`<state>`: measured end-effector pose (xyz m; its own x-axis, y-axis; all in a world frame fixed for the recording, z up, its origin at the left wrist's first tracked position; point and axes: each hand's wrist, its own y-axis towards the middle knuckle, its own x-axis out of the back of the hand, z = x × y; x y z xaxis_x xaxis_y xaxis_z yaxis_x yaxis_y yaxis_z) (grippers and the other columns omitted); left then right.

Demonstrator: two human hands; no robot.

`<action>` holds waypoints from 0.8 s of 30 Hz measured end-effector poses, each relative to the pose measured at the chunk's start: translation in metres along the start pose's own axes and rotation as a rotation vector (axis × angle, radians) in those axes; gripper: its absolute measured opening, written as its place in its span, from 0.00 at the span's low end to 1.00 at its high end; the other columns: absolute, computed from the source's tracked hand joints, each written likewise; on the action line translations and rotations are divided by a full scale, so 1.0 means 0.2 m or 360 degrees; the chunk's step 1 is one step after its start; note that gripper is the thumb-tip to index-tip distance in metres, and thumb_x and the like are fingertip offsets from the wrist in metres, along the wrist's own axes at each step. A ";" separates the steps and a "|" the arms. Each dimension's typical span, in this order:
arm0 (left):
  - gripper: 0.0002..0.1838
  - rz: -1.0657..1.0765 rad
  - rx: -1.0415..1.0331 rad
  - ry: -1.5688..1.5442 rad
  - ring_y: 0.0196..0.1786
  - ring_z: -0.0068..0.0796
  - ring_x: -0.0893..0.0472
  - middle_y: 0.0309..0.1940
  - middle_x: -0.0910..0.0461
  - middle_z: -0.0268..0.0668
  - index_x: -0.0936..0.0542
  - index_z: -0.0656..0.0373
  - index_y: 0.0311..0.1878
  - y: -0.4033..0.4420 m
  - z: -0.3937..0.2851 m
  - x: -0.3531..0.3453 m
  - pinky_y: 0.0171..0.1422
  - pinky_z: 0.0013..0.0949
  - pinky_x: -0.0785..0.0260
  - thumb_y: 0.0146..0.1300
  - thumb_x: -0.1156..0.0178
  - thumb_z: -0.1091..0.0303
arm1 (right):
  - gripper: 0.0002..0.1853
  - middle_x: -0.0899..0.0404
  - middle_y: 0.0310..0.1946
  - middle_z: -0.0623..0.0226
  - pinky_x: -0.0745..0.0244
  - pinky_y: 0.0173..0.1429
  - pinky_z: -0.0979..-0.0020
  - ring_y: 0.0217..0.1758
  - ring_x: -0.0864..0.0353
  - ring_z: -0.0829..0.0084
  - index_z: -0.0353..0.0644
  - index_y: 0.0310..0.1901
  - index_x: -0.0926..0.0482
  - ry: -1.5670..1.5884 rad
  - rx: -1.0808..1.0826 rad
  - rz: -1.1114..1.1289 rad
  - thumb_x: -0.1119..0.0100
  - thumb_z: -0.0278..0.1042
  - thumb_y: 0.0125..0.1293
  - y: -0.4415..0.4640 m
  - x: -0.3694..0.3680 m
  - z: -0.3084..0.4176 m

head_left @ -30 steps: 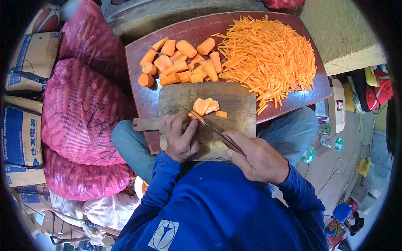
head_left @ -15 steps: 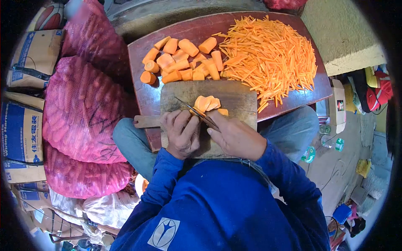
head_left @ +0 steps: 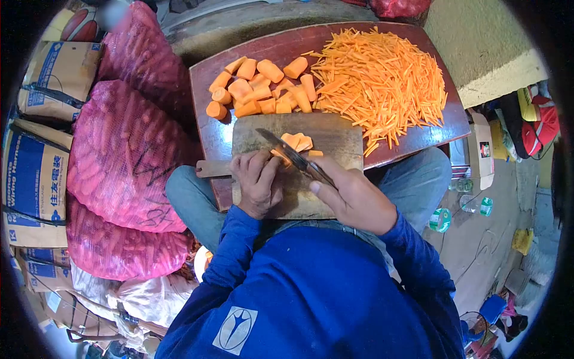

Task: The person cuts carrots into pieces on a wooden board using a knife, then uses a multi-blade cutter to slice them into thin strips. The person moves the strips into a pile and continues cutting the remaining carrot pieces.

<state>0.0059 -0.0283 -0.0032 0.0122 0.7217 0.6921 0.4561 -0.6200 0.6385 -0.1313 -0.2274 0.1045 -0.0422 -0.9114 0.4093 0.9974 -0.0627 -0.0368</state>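
Note:
A wooden cutting board [head_left: 308, 206] lies in front of me, its handle pointing left. My right hand [head_left: 359, 197] is closed round a knife [head_left: 287, 152], whose dark blade slants up and left over the board. Curled on the board's left side, my left hand [head_left: 260, 182] has its fingertips at a piece of carrot [head_left: 278, 155] beside the blade, which partly hides it. Just beyond the knife lie several carrot slices [head_left: 297, 141], with a small bit of carrot [head_left: 315, 153] to their right.
Behind the board, a dark red table [head_left: 206, 78] bears peeled carrot chunks [head_left: 269, 70] at left and a heap of carrot sticks [head_left: 388, 84] at right. Pink mesh sacks [head_left: 128, 155] and cardboard boxes [head_left: 36, 185] stand at left. Plastic bottles [head_left: 441, 220] lie on the floor at right.
The knife has lifted and its blade has turned, now showing its flat side. My right hand has moved right and slightly down. My left hand stays about where it was.

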 end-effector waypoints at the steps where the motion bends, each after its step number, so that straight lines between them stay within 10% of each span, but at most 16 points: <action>1: 0.20 0.0044 0.0003 0.0005 0.54 0.46 0.20 0.50 0.19 0.41 0.16 0.58 0.51 0.01 0.00 0.00 0.64 0.51 0.37 0.53 0.29 0.69 | 0.20 0.18 0.39 0.32 0.22 0.48 0.41 0.47 0.16 0.30 0.35 0.65 0.30 -0.0038 -0.0050 0.0044 0.43 0.36 0.79 -0.02 0.01 0.02; 14: 0.30 0.0091 -0.0021 -0.0018 0.57 0.51 0.22 0.52 0.20 0.44 0.14 0.59 0.55 -0.03 0.03 0.00 0.65 0.57 0.38 0.51 0.36 0.52 | 0.18 0.17 0.33 0.35 0.23 0.41 0.36 0.38 0.16 0.30 0.38 0.63 0.31 -0.0160 -0.0183 0.0228 0.43 0.37 0.79 0.01 0.00 0.03; 24: 0.20 -0.0134 0.0070 -0.0127 0.53 0.43 0.18 0.48 0.18 0.38 0.15 0.57 0.48 0.01 0.01 -0.03 0.60 0.50 0.37 0.48 0.31 0.73 | 0.18 0.16 0.35 0.35 0.23 0.44 0.36 0.40 0.16 0.30 0.37 0.62 0.31 -0.0135 -0.0119 0.0129 0.43 0.37 0.79 0.11 -0.07 -0.11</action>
<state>0.0081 -0.0330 -0.0067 0.0422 0.7940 0.6065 0.4970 -0.5433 0.6766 -0.1100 -0.2253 0.0779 0.0464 -0.8773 0.4777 0.9900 -0.0235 -0.1392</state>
